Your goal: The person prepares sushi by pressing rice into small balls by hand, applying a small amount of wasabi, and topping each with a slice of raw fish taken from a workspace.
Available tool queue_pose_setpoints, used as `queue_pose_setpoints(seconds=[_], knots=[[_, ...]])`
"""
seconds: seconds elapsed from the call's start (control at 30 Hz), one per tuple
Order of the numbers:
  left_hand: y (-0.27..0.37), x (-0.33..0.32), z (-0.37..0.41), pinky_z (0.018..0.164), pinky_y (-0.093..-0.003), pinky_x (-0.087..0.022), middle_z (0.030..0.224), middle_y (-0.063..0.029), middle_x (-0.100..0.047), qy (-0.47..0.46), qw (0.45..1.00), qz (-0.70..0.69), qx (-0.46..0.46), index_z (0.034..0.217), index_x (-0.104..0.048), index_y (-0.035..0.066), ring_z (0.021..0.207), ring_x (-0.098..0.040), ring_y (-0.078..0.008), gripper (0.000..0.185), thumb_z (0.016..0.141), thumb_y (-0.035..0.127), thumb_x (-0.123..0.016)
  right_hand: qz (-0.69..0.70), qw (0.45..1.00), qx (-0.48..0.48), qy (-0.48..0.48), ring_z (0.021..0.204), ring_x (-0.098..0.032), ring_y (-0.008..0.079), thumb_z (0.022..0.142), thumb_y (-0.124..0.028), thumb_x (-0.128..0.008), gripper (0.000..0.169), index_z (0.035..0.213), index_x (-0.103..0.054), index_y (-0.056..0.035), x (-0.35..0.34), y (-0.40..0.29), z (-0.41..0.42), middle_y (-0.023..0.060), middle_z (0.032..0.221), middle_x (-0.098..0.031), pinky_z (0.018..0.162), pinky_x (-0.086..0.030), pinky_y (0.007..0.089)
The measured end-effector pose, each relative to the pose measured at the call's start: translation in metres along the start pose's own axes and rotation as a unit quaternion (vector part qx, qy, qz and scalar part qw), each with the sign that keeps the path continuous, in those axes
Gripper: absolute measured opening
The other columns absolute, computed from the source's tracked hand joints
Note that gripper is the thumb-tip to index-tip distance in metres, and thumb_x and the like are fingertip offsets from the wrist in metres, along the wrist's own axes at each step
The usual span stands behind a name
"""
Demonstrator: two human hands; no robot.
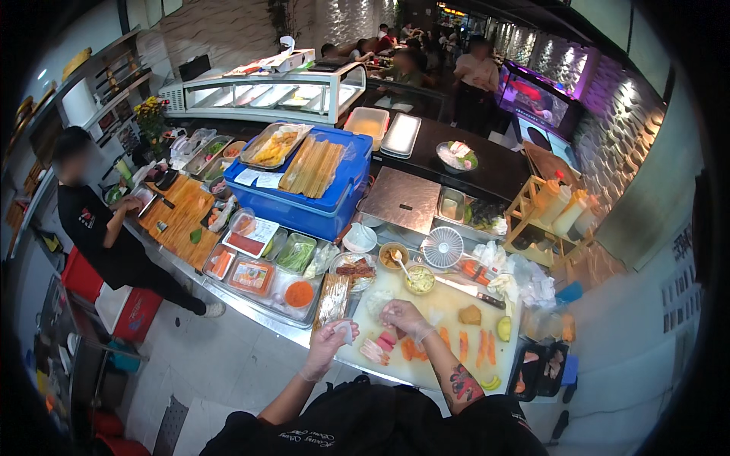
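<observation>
My left hand (331,345), in a clear glove, holds a thin whitish slice (345,332) over the cutting board's near left edge. My right hand (405,319), also gloved, is bent with its fingertips down beside a mound of white rice (377,302); whether it grips anything is hidden. Under and beside it on the pale cutting board (388,373) lie shrimp (373,351), pink-red fish slices (386,341) and orange fish slices (412,349). More orange strips (483,347) lie to the right. Behind the hands are a bowl of green paste-like food (421,279) and a bowl with a spoon (393,256).
A long knife (473,292) lies at the board's back right, near a wire strainer (445,247). A bamboo mat (332,299) is at the left, beside trays of food (251,276). Blue bins (296,214) stand behind. A co-worker (108,228) stands at the far left.
</observation>
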State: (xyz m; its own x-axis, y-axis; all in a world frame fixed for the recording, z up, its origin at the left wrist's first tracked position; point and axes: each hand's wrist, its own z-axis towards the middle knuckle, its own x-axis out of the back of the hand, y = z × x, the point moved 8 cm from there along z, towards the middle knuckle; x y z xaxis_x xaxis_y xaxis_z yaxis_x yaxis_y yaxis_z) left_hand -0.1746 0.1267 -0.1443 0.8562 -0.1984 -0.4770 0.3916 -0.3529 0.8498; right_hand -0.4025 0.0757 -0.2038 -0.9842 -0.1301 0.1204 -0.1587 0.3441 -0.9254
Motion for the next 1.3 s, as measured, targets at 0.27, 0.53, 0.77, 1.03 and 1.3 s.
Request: queue_pose_setpoints(seconds=[0.27, 0.53, 0.77, 1.03, 1.3], knots=[[-0.01, 0.001, 0.004, 0.098, -0.0357, -0.053, 0.12, -0.0169, -0.067, -0.011, 1.0, -0.018, 0.005, 0.129, -0.055, -0.006, 0.109, -0.067, -0.0226, 0.031, 0.103, 0.011, -0.052, 0.115, 0.981, -0.003, 0.156, 0.058, -0.054, 0.0084, 0.098, -0.021, -0.064, 0.022, 0.09, -0.065, -0.001, 0.037, -0.007, -0.003, 0.0029, 0.075, -0.064, 0.052, -0.045, 0.0242], [0.047, -0.029, -0.012, 0.102, -0.0356, -0.05, 0.123, -0.0172, -0.066, -0.008, 0.993, 0.064, -0.096, 0.125, -0.059, -0.006, 0.112, -0.066, -0.0231, 0.028, 0.1, 0.0, -0.05, 0.222, 0.955, 0.093, 0.173, 0.053, -0.054, 0.0107, 0.097, -0.024, -0.067, 0.023, 0.085, -0.059, -0.0064, 0.038, -0.028, 0.003, 0.005, 0.069, -0.062, 0.048, -0.044, 0.0267], [0.103, -0.052, -0.014, 0.109, -0.0375, -0.043, 0.129, -0.0147, -0.064, -0.048, 0.906, 0.281, -0.314, 0.115, -0.066, -0.002, 0.125, -0.059, -0.0253, 0.028, 0.092, -0.011, -0.053, -0.035, 0.991, 0.068, 0.107, 0.071, -0.061, 0.0105, 0.099, -0.026, -0.065, 0.024, 0.093, -0.063, -0.0028, 0.03, -0.015, 0.005, 0.0035, 0.077, -0.066, 0.063, -0.051, 0.0256], [0.013, 0.003, 0.016, 0.1, -0.0351, -0.05, 0.12, -0.0149, -0.067, 0.015, 0.997, 0.034, -0.061, 0.119, -0.062, -0.001, 0.11, -0.066, -0.023, 0.021, 0.101, 0.006, -0.054, 0.025, 0.976, 0.12, 0.18, 0.071, -0.063, 0.0099, 0.1, -0.023, -0.064, 0.025, 0.091, -0.067, 0.0004, 0.057, -0.037, -0.001, 0.0046, 0.077, -0.067, 0.065, -0.053, 0.0248], [-0.005, -0.012, 0.01, 0.099, -0.0393, -0.053, 0.12, -0.0166, -0.066, 0.006, 0.995, -0.095, -0.008, 0.123, -0.058, -0.002, 0.112, -0.065, -0.0264, 0.027, 0.102, 0.015, -0.057, 0.082, 0.95, 0.182, 0.242, 0.059, -0.054, 0.0068, 0.097, -0.021, -0.068, 0.026, 0.081, -0.063, -0.0026, 0.048, -0.052, -0.006, 0.0, 0.07, -0.059, 0.055, -0.046, 0.0238]])
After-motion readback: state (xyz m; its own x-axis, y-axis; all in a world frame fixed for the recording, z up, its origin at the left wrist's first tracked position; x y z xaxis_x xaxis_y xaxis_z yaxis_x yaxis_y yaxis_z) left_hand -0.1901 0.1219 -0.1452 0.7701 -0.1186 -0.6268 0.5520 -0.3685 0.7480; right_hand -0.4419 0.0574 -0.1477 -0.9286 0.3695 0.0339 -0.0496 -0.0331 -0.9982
